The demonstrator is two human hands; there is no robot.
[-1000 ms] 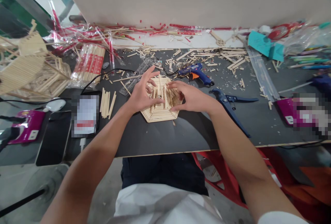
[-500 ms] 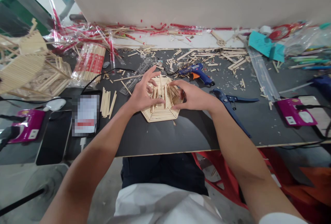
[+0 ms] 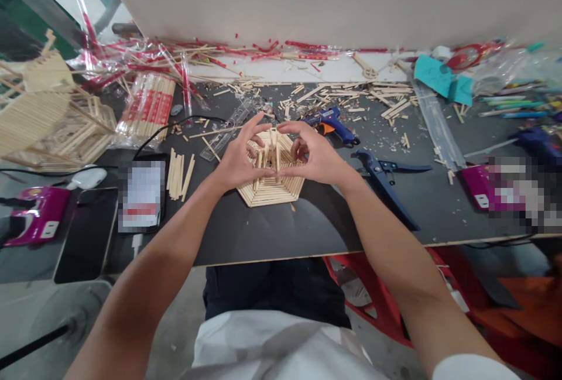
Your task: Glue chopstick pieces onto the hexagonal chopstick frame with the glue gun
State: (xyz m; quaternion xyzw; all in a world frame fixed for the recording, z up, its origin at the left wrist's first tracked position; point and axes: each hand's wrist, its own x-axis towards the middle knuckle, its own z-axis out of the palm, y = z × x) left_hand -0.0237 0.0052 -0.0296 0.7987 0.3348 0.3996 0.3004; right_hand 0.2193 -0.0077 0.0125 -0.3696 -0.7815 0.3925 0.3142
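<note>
An octagonal frame of layered wooden sticks (image 3: 270, 197) lies on the dark tabletop, with a small upright stick section (image 3: 277, 154) at its middle. My left hand (image 3: 241, 154) curves around the left side of this section, thumb at the near end and fingers at the far end. From the right, my right hand (image 3: 318, 154) spans the same section between thumb and index finger, its other fingers curled. Both thumb tips nearly meet at the front. The fingers partly hide the frame's sides, and exact contact is hard to see.
Beyond the hands lie a blue glue gun (image 3: 329, 122) and stick scraps. A dark blue cutter (image 3: 386, 187) rests to the right. Cut sticks (image 3: 179, 175), a phone (image 3: 143, 192) and wrapped stick packs (image 3: 147, 105) are on the left, near a larger stick model (image 3: 57, 122).
My right hand has moved left, closing in on the upright section, which now stands closer to the left part. My left hand has stayed nearly in place. The view has shifted slightly.
</note>
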